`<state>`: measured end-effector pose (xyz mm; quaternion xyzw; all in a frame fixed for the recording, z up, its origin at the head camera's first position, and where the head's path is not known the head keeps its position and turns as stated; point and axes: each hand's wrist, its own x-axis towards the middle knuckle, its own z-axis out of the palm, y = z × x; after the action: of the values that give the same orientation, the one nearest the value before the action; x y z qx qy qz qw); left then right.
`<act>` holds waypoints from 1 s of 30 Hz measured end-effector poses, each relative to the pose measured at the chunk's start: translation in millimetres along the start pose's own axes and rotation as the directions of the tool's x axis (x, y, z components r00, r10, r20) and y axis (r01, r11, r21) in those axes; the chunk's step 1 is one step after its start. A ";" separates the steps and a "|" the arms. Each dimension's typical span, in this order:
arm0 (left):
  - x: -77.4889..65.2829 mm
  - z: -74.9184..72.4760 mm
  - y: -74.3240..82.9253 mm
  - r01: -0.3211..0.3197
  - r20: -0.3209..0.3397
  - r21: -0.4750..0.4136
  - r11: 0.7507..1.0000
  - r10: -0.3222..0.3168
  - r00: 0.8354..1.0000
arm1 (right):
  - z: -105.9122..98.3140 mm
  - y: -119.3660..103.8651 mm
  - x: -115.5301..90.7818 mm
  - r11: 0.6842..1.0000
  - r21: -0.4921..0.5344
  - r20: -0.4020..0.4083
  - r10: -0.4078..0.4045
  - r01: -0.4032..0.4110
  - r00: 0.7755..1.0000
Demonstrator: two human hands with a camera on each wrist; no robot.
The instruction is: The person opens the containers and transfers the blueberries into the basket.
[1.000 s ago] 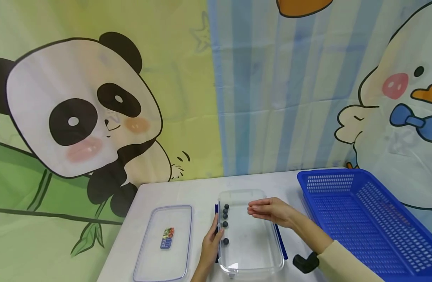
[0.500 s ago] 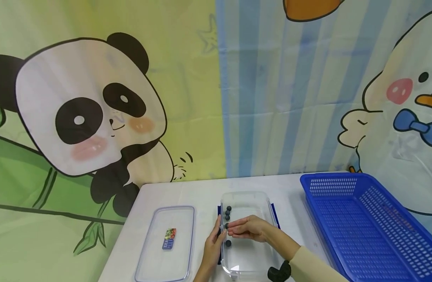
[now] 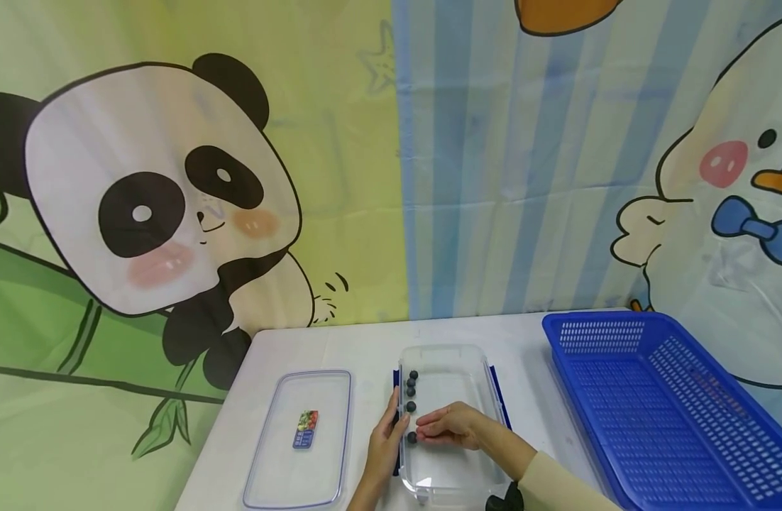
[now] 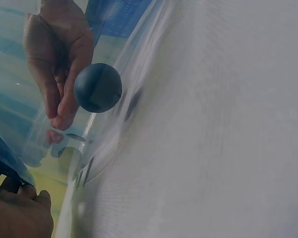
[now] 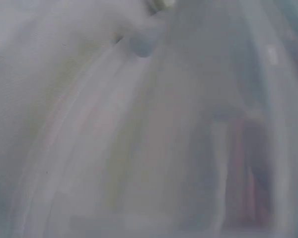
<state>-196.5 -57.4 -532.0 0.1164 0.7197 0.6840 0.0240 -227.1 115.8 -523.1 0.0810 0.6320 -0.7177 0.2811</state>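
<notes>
A clear plastic container (image 3: 451, 468) with dark blue side latches stands on the table, several small dark blue balls in a row along its left inner side. My left hand (image 3: 381, 440) grips the container's left wall; in the left wrist view its curled fingers are at the blue latch (image 4: 5, 156). Inside the container, my right hand (image 3: 451, 426) has loosely bent fingers, their tips beside the nearest ball (image 3: 412, 438); whether they touch is unclear. Through the wall in the left wrist view, a ball (image 4: 98, 88) looks large. The right wrist view is blurred.
A clear lid (image 3: 282, 482) with a bluish rim and a printed label (image 3: 305, 429) lies on the left. At the right stands a large blue perforated basket (image 3: 621, 397). A printed curtain (image 3: 340, 213) hangs behind the white table (image 3: 365, 341).
My right hand has moved left and toward me, from above the container's right side to the balls on its left. My left hand keeps its grip, and the balls stay in their row.
</notes>
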 end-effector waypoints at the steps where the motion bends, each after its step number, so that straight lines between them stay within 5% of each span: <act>1: 0.5 -0.2 -0.9 0.003 0.000 -0.001 1.000 -0.003 1.000 | 0.4 0.6 0.4 1.000 -0.011 -0.022 0.003 -0.003 1.000; 13: 12.0 0.7 -38.0 -0.017 -0.024 -0.022 1.000 0.016 1.000 | 1.5 9.1 7.3 0.996 -0.051 -0.075 0.071 -0.074 0.995; 30: 12.0 3.3 -40.0 -0.018 -0.056 -0.005 1.000 0.018 0.998 | 7.2 11.8 5.1 0.996 -0.083 -0.004 0.019 -0.019 1.000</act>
<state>-212.9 -53.3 -570.4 0.1038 0.7173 0.6890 -0.0020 -223.6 106.9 -534.4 0.0763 0.6608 -0.6879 0.2902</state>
